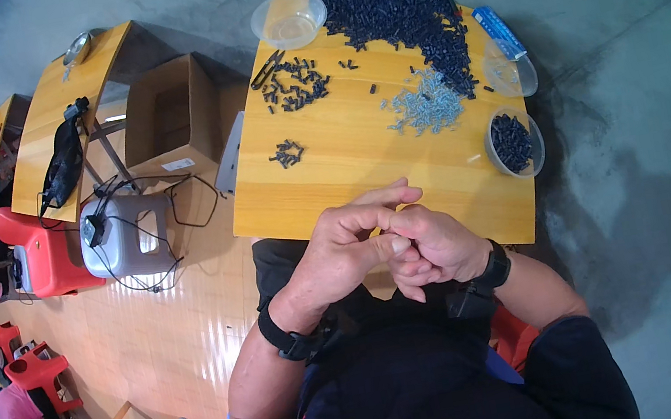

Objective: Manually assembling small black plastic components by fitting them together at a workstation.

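My left hand (340, 249) and my right hand (441, 247) meet in front of my body, just over the near edge of the yellow wooden table (357, 179). The fingers of both are bent and pressed together, thumbs and fingertips touching. Whatever they may hold is hidden between them. On the tabletop lie a big heap of short black cylindrical pieces (401, 16), a pile of small silvery screw-like parts (427, 103), a looser group of black pieces (297, 87) and a small cluster of similar pieces (287, 154).
A clear round tub (291, 22) stands at the far left corner. Along the right edge are a tub of black pieces (512, 142), another clear tub (519, 77) and a blue box (498, 31). To the left are a grey stool (124, 245) with cables and a cardboard box (169, 117).
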`<state>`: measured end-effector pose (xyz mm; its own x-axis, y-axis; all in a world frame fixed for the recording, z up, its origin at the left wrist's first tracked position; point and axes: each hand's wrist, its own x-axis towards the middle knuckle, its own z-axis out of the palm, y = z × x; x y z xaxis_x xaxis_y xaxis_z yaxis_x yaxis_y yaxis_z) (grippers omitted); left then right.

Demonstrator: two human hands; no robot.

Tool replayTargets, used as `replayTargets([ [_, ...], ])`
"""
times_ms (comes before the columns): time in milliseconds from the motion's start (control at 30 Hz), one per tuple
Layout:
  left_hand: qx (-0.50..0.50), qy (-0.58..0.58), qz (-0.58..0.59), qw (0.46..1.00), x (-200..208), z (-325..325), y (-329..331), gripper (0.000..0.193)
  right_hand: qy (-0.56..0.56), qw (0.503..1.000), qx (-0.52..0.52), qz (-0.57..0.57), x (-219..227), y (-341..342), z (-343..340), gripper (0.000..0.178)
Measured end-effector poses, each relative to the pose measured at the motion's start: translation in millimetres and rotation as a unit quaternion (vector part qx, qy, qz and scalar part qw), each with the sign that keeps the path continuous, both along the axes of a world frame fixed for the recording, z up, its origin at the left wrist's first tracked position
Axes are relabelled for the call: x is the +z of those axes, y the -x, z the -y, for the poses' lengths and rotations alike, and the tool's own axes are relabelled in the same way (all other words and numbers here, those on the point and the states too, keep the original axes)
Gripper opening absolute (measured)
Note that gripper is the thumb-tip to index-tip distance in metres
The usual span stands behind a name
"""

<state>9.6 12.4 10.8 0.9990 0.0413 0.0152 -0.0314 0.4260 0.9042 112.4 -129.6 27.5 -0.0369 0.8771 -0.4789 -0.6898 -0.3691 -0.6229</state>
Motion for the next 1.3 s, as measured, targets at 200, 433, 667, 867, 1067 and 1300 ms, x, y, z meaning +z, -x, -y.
replayTargets([
  [200, -0.041, 0.034, -0.052, 0.997, -3.6, -7.1, 1.6, 0.016, -0.006, 0.993, -0.088, -0.073, -17.6, 22.0, 4.2, 0.048],
  [433, -0.023, 0.048, -0.095, 0.994, -13.8, -2.8, 1.3, 0.013, -0.056, 0.976, -0.107, -0.181, -38.5, 18.8, 3.4, 0.05],
  [667, 0.004, 0.036, -0.153, 0.988, -29.1, 12.3, -1.9, 0.029, -0.008, 0.993, -0.111, 0.047, -41.0, 6.8, 18.9, 0.051],
  [867, 0.055, -0.046, -0.221, 0.973, -56.7, 11.0, -3.3, 0.035, 0.087, 0.716, -0.212, 0.66, -38.4, -54.7, 59.6, 0.033],
  [1067, 0.107, -0.076, -0.305, 0.943, -96.4, -6.8, -5.9, 0.028, 0.24, 0.583, -0.171, 0.758, -30.1, -136.7, 96.7, 0.029],
  [1300, 0.148, -0.028, -0.344, 0.927, -109.9, -23.6, -11.0, 0.015, 0.204, 0.515, -0.111, 0.825, -53.4, -141.0, 59.7, 0.019],
])
